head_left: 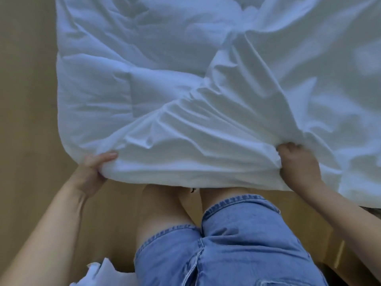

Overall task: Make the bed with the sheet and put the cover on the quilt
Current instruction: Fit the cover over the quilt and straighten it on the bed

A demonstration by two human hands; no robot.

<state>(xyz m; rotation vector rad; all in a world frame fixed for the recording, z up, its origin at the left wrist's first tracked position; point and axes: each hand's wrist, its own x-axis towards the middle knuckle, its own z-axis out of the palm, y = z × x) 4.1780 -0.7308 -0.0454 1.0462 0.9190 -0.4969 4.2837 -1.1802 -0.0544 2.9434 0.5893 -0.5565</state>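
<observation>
1. Quilt (127,79), white and padded, fills the upper view, with its near edge just above the person's knees.
2. Over its right part the cover (226,131) lies bunched in diagonal folds; the left part is bare.
3. Left hand (97,168) grips the near left corner, thumb on top, fingers curled underneath.
4. Right hand (296,162) clamps a gathered fistful of cover, fingers curled tight.
5. Below are denim shorts (237,244), a tan floor (26,100) and a white cloth (101,273) at bottom left.

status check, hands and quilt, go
left hand and right hand gripping near edge of thin white cover. cover bunched partway over white padded quilt. nothing blocking.
</observation>
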